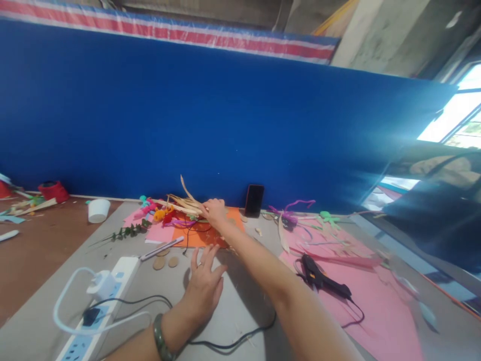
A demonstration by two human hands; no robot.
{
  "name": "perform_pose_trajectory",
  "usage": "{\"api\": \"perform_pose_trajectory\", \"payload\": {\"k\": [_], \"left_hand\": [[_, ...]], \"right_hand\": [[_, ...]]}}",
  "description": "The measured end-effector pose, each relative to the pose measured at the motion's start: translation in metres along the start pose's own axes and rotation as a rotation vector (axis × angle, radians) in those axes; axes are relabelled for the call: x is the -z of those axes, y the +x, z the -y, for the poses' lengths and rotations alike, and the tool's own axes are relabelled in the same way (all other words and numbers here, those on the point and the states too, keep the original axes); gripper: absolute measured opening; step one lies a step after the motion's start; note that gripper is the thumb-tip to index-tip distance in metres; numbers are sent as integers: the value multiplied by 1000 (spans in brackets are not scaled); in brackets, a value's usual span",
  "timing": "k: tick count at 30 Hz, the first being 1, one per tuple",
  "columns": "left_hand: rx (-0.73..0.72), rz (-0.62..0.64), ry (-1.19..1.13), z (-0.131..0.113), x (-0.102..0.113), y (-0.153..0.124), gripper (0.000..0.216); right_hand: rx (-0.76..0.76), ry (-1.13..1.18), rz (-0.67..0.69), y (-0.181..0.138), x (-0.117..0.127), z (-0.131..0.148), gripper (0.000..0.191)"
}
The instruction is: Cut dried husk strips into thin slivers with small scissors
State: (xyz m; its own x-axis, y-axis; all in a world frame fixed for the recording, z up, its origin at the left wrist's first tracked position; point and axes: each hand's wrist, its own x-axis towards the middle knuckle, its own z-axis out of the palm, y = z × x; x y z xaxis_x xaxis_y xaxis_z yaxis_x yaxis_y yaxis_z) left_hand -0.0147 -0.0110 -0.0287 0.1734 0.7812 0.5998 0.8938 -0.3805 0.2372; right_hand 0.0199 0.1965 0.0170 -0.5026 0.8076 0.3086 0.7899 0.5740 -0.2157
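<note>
1. Here is the right hand (215,213), its arm stretched right across the grey tabletop (146,296), fingers at the end of a loose bundle of dried strips (188,204) near the foot of the blue panel (225,115)
2. Those fingers are bent, but whether they pinch the strips or merely touch them, I cannot tell from this angle
3. And the strips: pale, thin, fanned out to the left of that hand, one long blade curving up in front of the blue, the bundle around the back of an orange sheet (184,239)
4. Over to the left hand (206,281), palm down, fingers spread, nothing visible in its grasp, fingertips by the near edge of the orange sheet, a dark green bangle (161,336) at the wrist
5. Crowding in beside the strips, bright fuzzy pieces (160,214), with a leafy sprig (130,231) just to their left
6. Nearer in, round wooden slices (159,263) by a slim pen-like tool (161,248), then a white power strip (122,276) with two plugs in it
7. Right of the right hand, a dark phone (254,200) leans upright at the panel
8. Farther right, a black glue gun (323,278) lies on a pink sheet (383,311), its cord trailing off, a green fuzzy shape (329,219) behind
9. Out left, a white cup (98,210) near the panel
</note>
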Motion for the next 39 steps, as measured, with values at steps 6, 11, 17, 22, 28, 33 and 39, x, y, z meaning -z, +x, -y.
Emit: {"api": "perform_pose_trajectory", "payload": {"k": [6,11,17,22,28,33,39], "left_hand": [[-3,-9,-4,-1,0,1,29],[0,-5,-18,0,-2,1,29],[4,-10,-30,2,-3,1,29],[26,-10,-63,0,-2,2,30],[77,-69,-355,8,-8,-1,32],[480,-86,-982,10,-17,3,40],[850,-212,-1288,12,-6,13,48]], "right_hand": [[-367,-4,45,26,3,-29,35],[-559,122,59,33,-8,-48,28],[-458,363,-174,35,-6,-45,16],[-259,556,-435,29,30,-47,13],[-340,849,-560,-22,59,-41,21],[-407,1087,-344,-103,44,-14,28],[-547,1551,87,-185,19,14,28]]}}
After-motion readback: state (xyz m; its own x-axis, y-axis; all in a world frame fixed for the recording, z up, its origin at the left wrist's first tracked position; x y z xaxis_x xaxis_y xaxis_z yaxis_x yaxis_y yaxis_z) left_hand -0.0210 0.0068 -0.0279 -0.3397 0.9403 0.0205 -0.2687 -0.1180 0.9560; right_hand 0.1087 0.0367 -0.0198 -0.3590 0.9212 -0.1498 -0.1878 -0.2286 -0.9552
